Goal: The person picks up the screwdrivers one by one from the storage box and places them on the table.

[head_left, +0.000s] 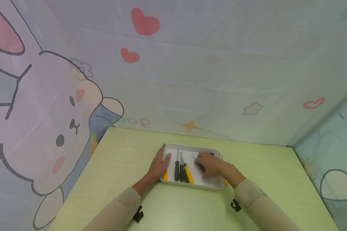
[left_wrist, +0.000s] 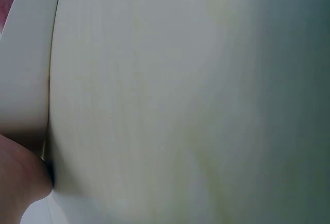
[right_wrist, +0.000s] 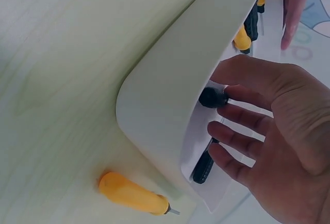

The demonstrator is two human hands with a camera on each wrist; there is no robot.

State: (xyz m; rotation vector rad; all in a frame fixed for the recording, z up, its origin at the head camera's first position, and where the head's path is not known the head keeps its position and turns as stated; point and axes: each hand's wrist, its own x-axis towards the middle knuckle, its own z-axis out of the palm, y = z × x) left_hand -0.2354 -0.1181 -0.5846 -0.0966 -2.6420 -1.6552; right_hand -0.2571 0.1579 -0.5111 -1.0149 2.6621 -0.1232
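A white tray (head_left: 203,185) holds several screwdrivers on the table. My left hand (head_left: 159,164) grips the tray's left wall, thumb over the rim; in the left wrist view only a bit of that hand (left_wrist: 20,180) shows beside the wall. Inside the right part, my right hand (head_left: 212,164) pinches a black-handled screwdriver (right_wrist: 213,97), partly hidden by the fingers. Another black-handled screwdriver (right_wrist: 203,167) lies near its fingertips. Left of it lie a black screwdriver (head_left: 177,171) and a yellow-handled screwdriver (head_left: 188,175). A yellow handle (head_left: 165,175) lies along the left wall.
Outside the tray, by its right wall, a yellow-handled screwdriver (right_wrist: 134,192) lies on the pale green table (head_left: 185,208). A printed cloth (head_left: 208,80) with hearts and a rabbit hangs behind the table.
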